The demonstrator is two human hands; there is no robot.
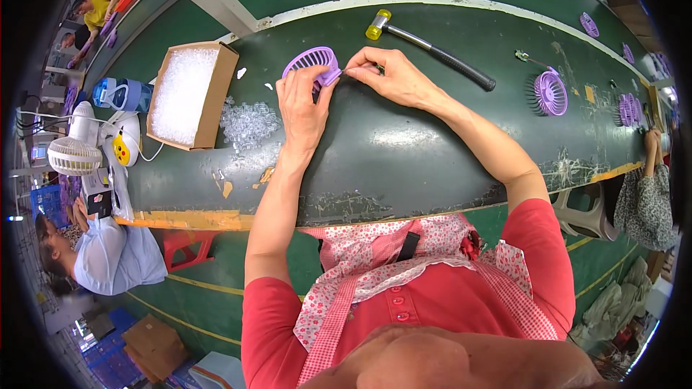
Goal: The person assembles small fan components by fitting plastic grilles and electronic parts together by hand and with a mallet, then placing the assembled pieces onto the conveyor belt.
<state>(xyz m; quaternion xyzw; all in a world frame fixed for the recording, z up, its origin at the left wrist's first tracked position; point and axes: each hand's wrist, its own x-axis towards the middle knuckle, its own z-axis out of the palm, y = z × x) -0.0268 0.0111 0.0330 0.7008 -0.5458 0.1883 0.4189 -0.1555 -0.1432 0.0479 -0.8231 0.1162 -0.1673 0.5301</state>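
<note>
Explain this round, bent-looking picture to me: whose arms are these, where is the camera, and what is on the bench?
There is no machine here, just a person at work. The camera sits on that person's head and looks down; its wide lens bends straight edges. The left hand holds a purple fan grille on the dark green bench. The right hand pinches something small at the grille's edge; what it is cannot be told. Nearby lie a hammer with a yellow head, a cardboard box of clear small parts, a loose pile of them, and another purple grille. Other people work beside the bench.

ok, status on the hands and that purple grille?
Left hand grips purple fan grille. Right hand pinches at its edge. Hammer lies just beyond, apart.
</note>
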